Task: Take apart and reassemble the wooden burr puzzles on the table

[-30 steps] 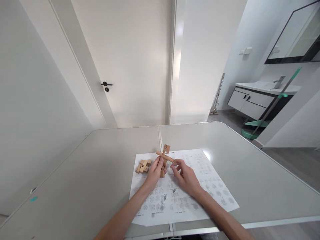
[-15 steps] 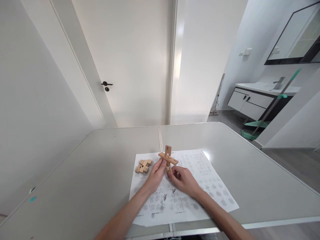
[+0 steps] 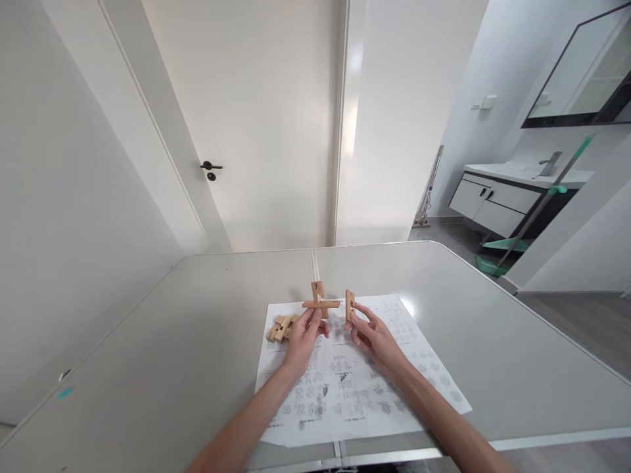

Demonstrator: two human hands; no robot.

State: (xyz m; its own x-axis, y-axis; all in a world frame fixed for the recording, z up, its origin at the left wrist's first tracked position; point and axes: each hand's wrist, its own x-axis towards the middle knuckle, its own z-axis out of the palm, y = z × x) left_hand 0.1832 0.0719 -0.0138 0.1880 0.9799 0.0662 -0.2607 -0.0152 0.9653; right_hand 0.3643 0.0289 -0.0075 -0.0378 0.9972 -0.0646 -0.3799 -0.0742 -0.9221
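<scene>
Between the thumb and fingers of my left hand (image 3: 304,338) are two crossed wooden puzzle pieces (image 3: 320,304), one upright with a dark mark near its top, the other lying across it. My right hand (image 3: 373,334) pinches a single notched wooden puzzle piece (image 3: 350,306), held upright and apart from the crossed pair. Just left of my left hand, a cluster of wooden blocks (image 3: 280,327) rests on a printed paper sheet (image 3: 330,430). Both hands are above this sheet, which carries rows of small grey diagrams.
A light grey table (image 3: 211,328) with a centre seam spreads under the sheet. Beyond its far edge stands a white door (image 3: 266,118) with a black handle (image 3: 211,166). To the right are a washbasin cabinet (image 3: 497,197) and a green dustpan (image 3: 493,264).
My right hand has moved right with one puzzle piece, leaving a gap from the crossed pair. My left hand has shifted slightly left and turned the pair; it now partly covers the block cluster.
</scene>
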